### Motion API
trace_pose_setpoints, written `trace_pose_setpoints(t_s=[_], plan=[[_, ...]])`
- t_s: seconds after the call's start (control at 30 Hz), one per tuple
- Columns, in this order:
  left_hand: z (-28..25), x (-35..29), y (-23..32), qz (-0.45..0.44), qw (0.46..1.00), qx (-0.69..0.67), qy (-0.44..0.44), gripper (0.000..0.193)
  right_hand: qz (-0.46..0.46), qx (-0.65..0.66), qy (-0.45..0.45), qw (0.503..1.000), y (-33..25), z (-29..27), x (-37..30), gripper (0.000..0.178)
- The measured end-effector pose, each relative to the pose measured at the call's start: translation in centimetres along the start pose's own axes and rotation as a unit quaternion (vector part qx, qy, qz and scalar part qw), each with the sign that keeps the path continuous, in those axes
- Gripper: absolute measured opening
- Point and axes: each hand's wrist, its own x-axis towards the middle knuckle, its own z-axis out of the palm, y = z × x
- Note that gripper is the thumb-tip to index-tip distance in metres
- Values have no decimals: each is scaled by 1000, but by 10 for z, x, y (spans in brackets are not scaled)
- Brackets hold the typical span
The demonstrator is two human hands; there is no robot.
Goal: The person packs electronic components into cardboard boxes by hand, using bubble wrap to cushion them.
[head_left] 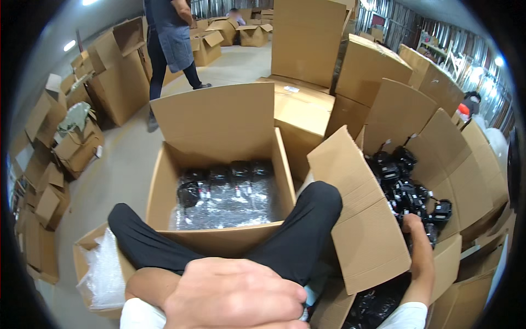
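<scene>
My left hand (pixel 235 293) is close below the camera, its fingers curled into a closed grip; a small whitish bit shows beside the fingers, but I cannot make out what they hold. My right hand (pixel 413 223) reaches into the open carton (pixel 359 219) on the right, its fingers closed on one of several shiny black plastic-wrapped bundles (pixel 405 192); the fingertips are hidden. Between my knees stands another open carton (pixel 213 118). Inside it, a row of black wrapped bundles (pixel 219 175) lies along the far side, behind a sheet of clear bubble wrap (pixel 230 205).
A small carton with bubble wrap (pixel 104 268) stands at my left. Closed cartons (pixel 301 109) rise beyond the middle one, and stacked boxes (pixel 372 66) stand behind. A person in an apron (pixel 178 49) is on the floor ahead. Below my right forearm lies black plastic (pixel 375 307).
</scene>
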Motion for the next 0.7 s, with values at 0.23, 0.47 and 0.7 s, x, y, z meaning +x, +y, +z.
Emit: trace_pose_setpoints(t_s=[0.23,0.47,0.7], plan=[[33,31,21,-121,933,-337,44,44,8,-12,-5,1000,13,-21,-12,33],[41,30,23,-172,865,-469,47,47,4,-20,9,1000,23,-20,-11,29],[35,21,13,-199,838,-507,24,40,6,5,9,1000,30,-21,-16,35]])
